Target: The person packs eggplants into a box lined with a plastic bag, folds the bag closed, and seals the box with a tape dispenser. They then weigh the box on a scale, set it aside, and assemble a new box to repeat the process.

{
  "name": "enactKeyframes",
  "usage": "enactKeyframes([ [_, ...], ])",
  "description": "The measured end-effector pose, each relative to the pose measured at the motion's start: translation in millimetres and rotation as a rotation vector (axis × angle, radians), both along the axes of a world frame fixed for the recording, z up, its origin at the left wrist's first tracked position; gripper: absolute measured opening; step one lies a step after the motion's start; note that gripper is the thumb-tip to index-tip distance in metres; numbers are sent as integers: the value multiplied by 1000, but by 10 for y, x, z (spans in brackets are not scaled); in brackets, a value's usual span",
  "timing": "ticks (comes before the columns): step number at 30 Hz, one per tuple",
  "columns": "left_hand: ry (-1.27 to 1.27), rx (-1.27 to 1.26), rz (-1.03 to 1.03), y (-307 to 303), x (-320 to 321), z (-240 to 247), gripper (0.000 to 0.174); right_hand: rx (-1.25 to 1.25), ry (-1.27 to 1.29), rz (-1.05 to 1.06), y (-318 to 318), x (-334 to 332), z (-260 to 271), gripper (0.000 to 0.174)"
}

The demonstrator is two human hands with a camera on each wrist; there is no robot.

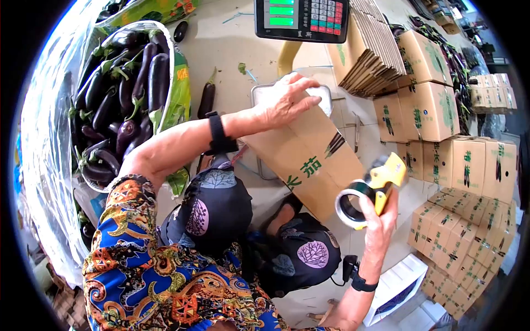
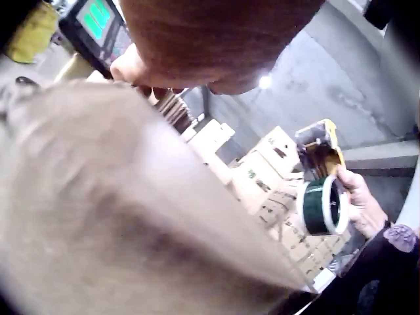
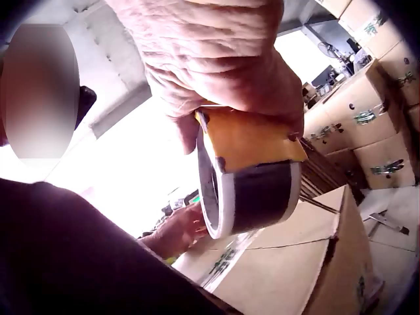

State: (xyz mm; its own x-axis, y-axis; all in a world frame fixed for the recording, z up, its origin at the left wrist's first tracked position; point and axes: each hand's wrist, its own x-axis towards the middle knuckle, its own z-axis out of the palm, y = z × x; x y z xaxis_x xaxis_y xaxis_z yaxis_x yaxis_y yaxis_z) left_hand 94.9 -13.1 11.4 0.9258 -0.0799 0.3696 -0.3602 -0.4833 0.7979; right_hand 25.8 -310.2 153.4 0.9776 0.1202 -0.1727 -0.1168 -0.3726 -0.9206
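A tan cardboard box (image 1: 309,160) with green printed characters and a picture of dark eggplants leans at an angle before the person's knees. My left hand (image 1: 290,102) rests on its far end, fingers reaching across the edge near the scale's platform. In the left wrist view the box (image 2: 131,197) fills much of the foreground. My right hand (image 1: 381,218) grips a yellow tape dispenser (image 1: 388,172), held up to the right of the box's near end. The dispenser carries a wide roll of dark tape (image 3: 262,197), seen over the box in the right wrist view.
A plastic-lined container (image 1: 171,60) full of eggplants (image 1: 127,91) stands at left. The digital scale display (image 1: 301,19) is at the far side, beside a stack of flattened cartons (image 1: 367,49). Printed boxes (image 1: 430,110) are piled along the right; a white crate (image 1: 395,289) sits near right.
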Motion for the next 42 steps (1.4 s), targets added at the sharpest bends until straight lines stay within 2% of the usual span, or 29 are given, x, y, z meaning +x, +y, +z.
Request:
enactKeyframes([
  [2,232,-279,-124,-54,-180,467,40,-130,-72,125,78,61,-100,50],
  [3,307,-299,-233,-42,-191,565,50,-166,-107,161,124,81,-171,50],
  [4,615,-471,-296,-16,-266,749,61,-197,-142,202,182,112,-242,51],
  [6,846,-701,-388,9,-357,861,71,-241,-188,259,359,166,-256,53],
  [7,841,-673,-413,30,-388,885,73,-279,-209,285,436,189,-239,54],
  [10,797,-647,-403,53,-392,834,53,-371,-243,343,594,253,-208,56],
  [13,815,-763,-341,122,-404,717,43,-410,-256,365,662,272,-254,59],
  [16,805,-770,-331,155,-426,726,37,-462,-247,375,715,265,-252,61],
  [17,746,-766,-358,153,-414,581,29,-462,-241,394,733,267,-261,62],
  [20,656,-642,-285,212,-389,530,26,-492,-226,450,781,287,-261,63],
  [22,652,-665,-245,362,-411,443,26,-546,-207,493,809,286,-200,63],
  [23,631,-581,-169,503,-416,442,25,-559,-308,517,799,288,-195,63],
  [24,578,-641,-47,647,-420,429,24,-587,-279,501,780,282,-167,62],
  [27,646,-795,282,1295,-328,-36,18,-668,-250,497,668,287,-144,63],
  [29,651,-880,207,1509,-346,-396,20,-760,-279,541,729,293,-150,64],
  [33,601,-885,223,1457,-365,-559,23,-828,-303,564,893,378,-118,63],
  [36,608,-867,308,1422,-367,-670,26,-873,-273,582,977,389,-88,62],
  [42,600,-743,295,1358,-400,-960,29,-935,-234,610,1073,412,-181,61],
])
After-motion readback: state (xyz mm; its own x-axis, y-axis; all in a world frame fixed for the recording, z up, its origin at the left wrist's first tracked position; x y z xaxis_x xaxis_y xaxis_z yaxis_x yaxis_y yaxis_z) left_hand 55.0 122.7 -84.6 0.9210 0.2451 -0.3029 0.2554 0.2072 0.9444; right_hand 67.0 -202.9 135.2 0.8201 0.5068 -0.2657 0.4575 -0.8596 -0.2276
